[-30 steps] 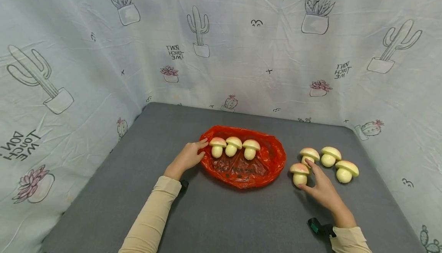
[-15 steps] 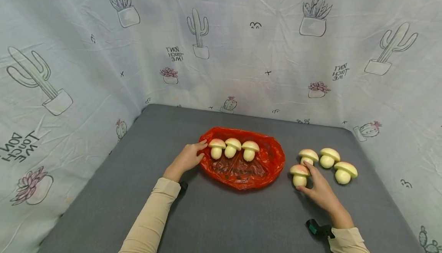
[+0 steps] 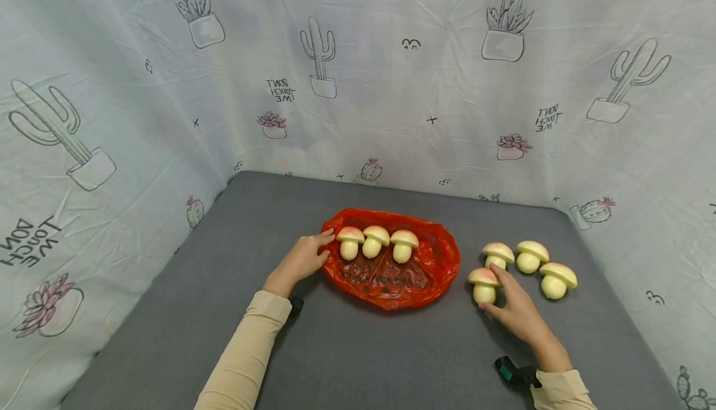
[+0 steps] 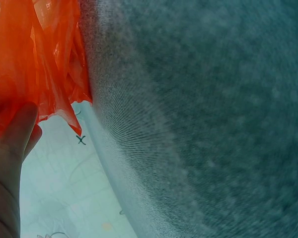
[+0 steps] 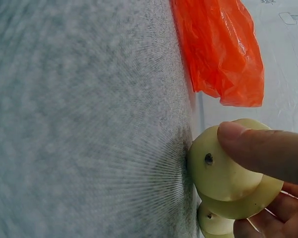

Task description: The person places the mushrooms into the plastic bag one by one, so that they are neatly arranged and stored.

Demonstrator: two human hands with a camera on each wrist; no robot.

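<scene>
A red plastic bag (image 3: 386, 301), its mouth spread wide, sits mid-table with three pale yellow mushrooms in a row inside. One of them is the left mushroom (image 3: 349, 250). My left hand (image 3: 299, 259) holds the bag's left rim; the left wrist view shows the thumb (image 4: 20, 126) against the red plastic (image 4: 52, 69). To the right of the bag, my right hand (image 3: 520, 307) grips a mushroom (image 3: 483, 286) with a pink-tinged cap. In the right wrist view the thumb (image 5: 258, 146) presses its stem (image 5: 213, 171), with fingers curled behind the cap.
Several more mushrooms rest close by my right hand: one behind it (image 3: 498, 251), one at the back (image 3: 531, 255) and one at the right (image 3: 556, 282). A grey cloth (image 3: 358, 360) covers the table. A white curtain (image 3: 369, 87) printed with cacti hangs around it.
The right hand's thumb and fingers have closed in on the front mushroom, which stays about where it was. The left hand keeps its place at the bag. The head view shifts slightly.
</scene>
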